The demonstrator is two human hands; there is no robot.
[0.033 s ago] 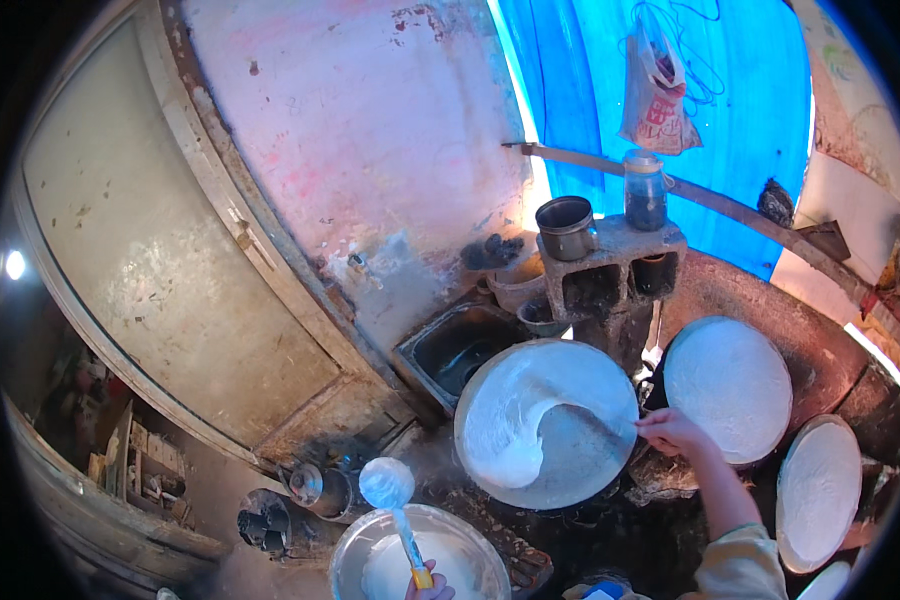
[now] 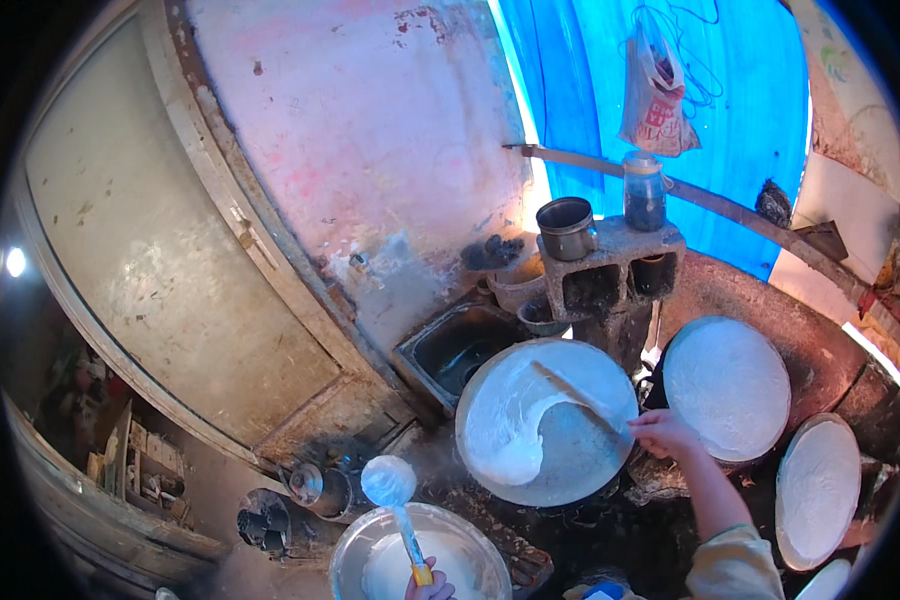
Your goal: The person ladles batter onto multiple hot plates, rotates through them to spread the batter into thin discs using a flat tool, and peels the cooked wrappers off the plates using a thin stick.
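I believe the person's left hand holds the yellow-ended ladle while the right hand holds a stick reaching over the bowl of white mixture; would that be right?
Not quite: the stick reaches over the large round pan, not the bowl, as the head view shows. The left hand does hold the yellow-ended ladle, and the right hand holds the stick.

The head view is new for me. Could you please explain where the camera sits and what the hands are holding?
There is no machine here, only a person's two bare hands. A wide fisheye camera on the head looks down, so straight edges bend. The left hand holds a ladle near a bowl with something white inside. The right hand holds a thin brown spreader over a round pan, partly coated white. Further right are more white-covered discs.
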